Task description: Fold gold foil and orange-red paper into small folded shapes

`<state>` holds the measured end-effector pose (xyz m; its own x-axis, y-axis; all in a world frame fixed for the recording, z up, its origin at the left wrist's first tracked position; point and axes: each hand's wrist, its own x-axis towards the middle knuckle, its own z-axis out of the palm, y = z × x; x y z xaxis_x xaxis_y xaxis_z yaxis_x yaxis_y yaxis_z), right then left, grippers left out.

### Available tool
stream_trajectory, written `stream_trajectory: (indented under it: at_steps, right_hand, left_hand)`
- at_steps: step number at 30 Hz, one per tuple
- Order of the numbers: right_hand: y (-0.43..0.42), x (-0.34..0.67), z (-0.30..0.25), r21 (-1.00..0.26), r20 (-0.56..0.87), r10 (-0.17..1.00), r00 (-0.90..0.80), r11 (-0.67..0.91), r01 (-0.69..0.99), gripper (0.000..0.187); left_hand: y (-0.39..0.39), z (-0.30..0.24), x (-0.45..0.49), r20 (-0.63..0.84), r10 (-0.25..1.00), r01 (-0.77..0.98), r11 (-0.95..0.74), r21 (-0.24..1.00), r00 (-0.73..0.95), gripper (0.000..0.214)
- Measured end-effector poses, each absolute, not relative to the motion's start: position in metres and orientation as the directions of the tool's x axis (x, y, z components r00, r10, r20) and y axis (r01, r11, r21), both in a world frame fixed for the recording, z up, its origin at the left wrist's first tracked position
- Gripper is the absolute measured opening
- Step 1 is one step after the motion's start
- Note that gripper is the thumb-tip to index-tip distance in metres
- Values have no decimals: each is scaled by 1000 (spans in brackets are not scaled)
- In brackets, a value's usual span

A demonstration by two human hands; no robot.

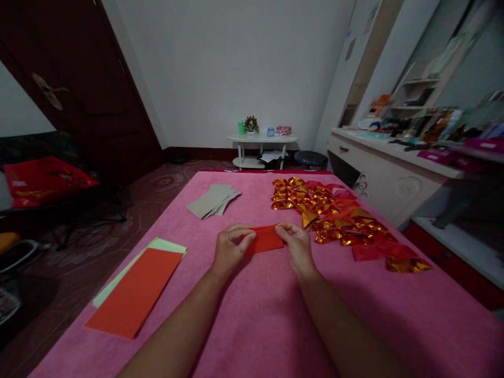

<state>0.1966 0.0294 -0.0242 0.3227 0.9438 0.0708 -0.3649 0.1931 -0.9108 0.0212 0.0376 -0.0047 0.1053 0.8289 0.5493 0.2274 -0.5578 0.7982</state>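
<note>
Between my two hands is a small piece of folded red paper [266,240], held just over the pink tablecloth [252,315]. My left hand [232,245] pinches its left end between thumb and fingers. At the upper right corner, my right hand [294,242] grips it the same way. A stack of red-orange paper sheets [137,294] lies at the left on top of pale green sheets [114,283]. Farther back, grey cardboard pieces [212,201] are fanned out. Shiny gold foil pieces [291,194] joined with red paper [370,251] cover the right side.
A white dresser [394,163] crowded with bottles runs along the right. Behind the table, a small white side table [260,138] holds a potted plant [251,124]; a round black stool [311,157] is beside it. A red bag [47,181] rests at the left near the dark door [74,89].
</note>
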Motion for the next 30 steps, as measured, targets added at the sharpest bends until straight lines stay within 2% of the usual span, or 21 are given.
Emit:
stream_trajectory:
  at_steps: [13,19,30]
  right_hand:
    - [30,198,-26,-892,78,917,392,240,-382,21]
    - [32,200,-26,-894,107,888,447,283,-349,21]
    - [34,202,-29,-858,82,878,471,303,-414,23]
  left_hand:
    - [36,-3,21,607,790,239,-609,757,90,10]
    - [31,1,24,584,805,222,-590,776,99,11]
    - [29,3,25,497,861,182,-509,842,107,9]
